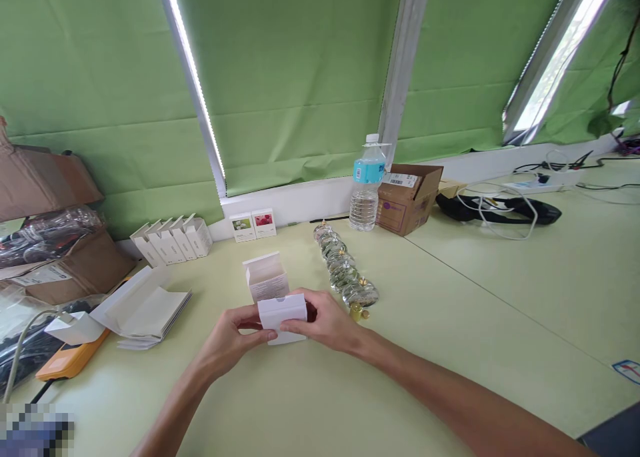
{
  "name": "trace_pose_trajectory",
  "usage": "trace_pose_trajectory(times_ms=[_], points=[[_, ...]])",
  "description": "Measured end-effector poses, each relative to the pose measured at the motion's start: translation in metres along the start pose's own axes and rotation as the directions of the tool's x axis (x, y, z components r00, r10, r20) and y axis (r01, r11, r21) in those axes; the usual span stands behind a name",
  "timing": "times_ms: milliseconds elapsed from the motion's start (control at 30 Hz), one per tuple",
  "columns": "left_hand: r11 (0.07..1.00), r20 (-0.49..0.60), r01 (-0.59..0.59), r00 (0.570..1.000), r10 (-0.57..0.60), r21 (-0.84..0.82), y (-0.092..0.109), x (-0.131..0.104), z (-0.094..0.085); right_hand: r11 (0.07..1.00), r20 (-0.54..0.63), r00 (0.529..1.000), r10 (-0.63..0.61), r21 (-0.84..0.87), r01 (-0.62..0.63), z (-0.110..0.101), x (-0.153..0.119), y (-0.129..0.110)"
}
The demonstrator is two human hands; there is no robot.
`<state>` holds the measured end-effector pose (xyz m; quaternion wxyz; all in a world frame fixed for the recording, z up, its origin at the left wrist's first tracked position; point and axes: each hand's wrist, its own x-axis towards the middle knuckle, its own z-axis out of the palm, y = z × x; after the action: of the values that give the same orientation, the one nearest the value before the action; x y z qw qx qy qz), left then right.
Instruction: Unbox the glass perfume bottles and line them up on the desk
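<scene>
Between my hands is a small white paper box [283,315], its near face toward me. My left hand [235,337] grips its left side, thumb in front and fingers behind. My right hand [324,318] clasps the right side, with the thumb lying across the front face. Just beyond it stands an open white carton [268,285] with its flap raised. To the right, a row of several round clear glass bottles [343,263] with gold tops runs away from me. A gold cap [355,311] lies by the nearest bottle.
White boxes [171,240] stand at the back left, beside two small picture boxes [253,225]. Folded white card [145,307] lies left, near an orange device [75,358] and stacked parcels [75,263]. A water bottle [367,193], brown carton [407,200] and black strap [500,210] stand back right.
</scene>
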<state>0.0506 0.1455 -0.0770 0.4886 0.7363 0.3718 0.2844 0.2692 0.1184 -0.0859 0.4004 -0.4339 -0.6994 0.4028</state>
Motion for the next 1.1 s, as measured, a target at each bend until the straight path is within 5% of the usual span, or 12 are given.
trace_pose_trajectory(times_ms=[133,233,333,400,433,667,900,1100], points=[[0.998,-0.010,-0.036,0.999,0.036,0.042,0.000,-0.001,-0.001,0.998,0.019,0.999,0.030,0.048,-0.031,-0.001,0.001,0.001],[0.983,-0.204,-0.115,0.969,0.143,0.141,0.000,-0.003,-0.005,0.995,0.025,0.999,0.043,0.084,-0.045,-0.002,0.002,0.000],[0.937,-0.534,-0.120,0.794,0.289,0.329,-0.001,-0.003,-0.008,0.991,0.019,0.998,0.065,0.114,-0.066,-0.002,0.003,-0.001],[0.896,-0.613,-0.110,0.693,0.380,0.430,-0.002,-0.002,-0.008,0.989,0.011,0.998,0.063,0.131,-0.064,-0.003,0.003,-0.002],[0.876,-0.604,-0.115,0.681,0.413,0.468,-0.003,-0.001,-0.008,0.988,0.004,0.998,0.059,0.143,-0.059,-0.003,0.002,-0.002],[0.829,-0.373,-0.118,0.852,0.368,0.547,-0.013,0.009,-0.001,0.982,-0.077,0.996,0.042,0.187,-0.027,-0.006,0.003,-0.010],[0.839,-0.465,-0.214,0.751,0.469,0.500,-0.023,0.012,0.005,0.957,-0.188,0.981,0.038,0.291,0.018,-0.012,-0.001,-0.025],[0.862,-0.322,-0.244,0.854,0.407,0.444,-0.008,0.004,0.008,0.892,-0.267,0.963,-0.025,0.428,0.142,-0.018,-0.003,-0.028]])
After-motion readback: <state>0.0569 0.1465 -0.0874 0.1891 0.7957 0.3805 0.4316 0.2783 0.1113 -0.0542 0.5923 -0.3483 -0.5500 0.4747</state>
